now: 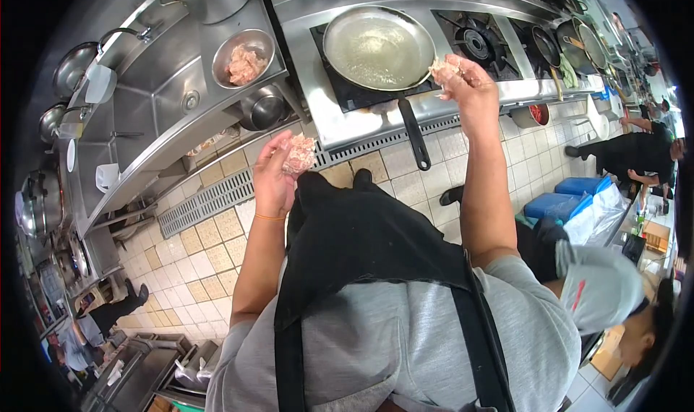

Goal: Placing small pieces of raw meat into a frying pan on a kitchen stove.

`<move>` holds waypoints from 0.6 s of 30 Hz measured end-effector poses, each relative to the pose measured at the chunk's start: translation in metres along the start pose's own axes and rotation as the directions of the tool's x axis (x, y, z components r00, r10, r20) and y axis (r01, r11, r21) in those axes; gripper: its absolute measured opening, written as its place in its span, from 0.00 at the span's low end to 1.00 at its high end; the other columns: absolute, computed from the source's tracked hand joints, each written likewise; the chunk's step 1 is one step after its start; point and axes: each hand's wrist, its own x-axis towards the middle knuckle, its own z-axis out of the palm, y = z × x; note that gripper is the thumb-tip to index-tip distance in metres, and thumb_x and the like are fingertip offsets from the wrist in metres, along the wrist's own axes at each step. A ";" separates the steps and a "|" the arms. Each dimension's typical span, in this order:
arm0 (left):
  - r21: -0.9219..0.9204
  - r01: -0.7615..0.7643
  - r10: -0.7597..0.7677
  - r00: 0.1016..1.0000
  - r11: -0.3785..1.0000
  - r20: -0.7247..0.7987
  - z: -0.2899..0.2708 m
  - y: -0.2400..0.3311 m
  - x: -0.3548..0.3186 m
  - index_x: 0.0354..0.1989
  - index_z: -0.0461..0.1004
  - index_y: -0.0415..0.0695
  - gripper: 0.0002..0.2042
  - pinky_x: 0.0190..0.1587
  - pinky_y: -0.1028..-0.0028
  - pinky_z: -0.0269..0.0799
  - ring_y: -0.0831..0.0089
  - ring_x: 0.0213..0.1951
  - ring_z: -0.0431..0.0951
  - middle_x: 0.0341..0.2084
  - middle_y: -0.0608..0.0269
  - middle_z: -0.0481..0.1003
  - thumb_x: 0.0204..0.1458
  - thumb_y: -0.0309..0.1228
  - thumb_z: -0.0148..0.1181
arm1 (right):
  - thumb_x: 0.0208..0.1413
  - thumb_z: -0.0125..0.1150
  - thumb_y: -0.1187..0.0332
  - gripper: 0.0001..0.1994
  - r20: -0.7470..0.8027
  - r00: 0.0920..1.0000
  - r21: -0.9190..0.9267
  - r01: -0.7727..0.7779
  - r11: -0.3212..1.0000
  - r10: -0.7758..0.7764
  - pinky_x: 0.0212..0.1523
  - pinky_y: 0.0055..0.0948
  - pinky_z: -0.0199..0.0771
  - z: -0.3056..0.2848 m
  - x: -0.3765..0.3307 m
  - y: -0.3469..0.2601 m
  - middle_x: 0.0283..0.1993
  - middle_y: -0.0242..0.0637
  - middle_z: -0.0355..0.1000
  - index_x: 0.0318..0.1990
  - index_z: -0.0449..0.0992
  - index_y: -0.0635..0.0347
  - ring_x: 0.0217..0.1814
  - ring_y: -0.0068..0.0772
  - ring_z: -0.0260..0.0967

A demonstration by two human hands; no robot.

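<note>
Between the fingers of my left hand is a lump of raw ground meat, held above the floor in front of the stove's edge. My right hand, raised beside the pan's right rim, pinches a smaller piece of raw ground meat. On the burner sits a wide frying pan with shiny, bubbling oil in it. Its black handle points toward me. At the left, a steel bowl holds more raw ground meat on the counter.
A steel sink lies to the left of the bowl. Right of the pan is a bare gas burner, with more pans beyond it. A co-worker in a cap stands close at my right. Blue-lidded bins stand farther right.
</note>
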 end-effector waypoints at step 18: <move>0.119 -0.086 0.070 0.989 0.989 0.128 0.061 -0.011 0.014 0.62 0.66 0.36 0.18 0.51 0.63 0.80 0.61 0.50 0.81 0.49 0.52 0.76 0.65 0.25 0.50 | 0.64 0.59 0.74 0.12 0.129 0.990 0.332 -0.089 0.939 0.048 0.48 0.33 0.83 0.000 0.041 0.032 0.46 0.47 0.77 0.50 0.75 0.74 0.47 0.38 0.79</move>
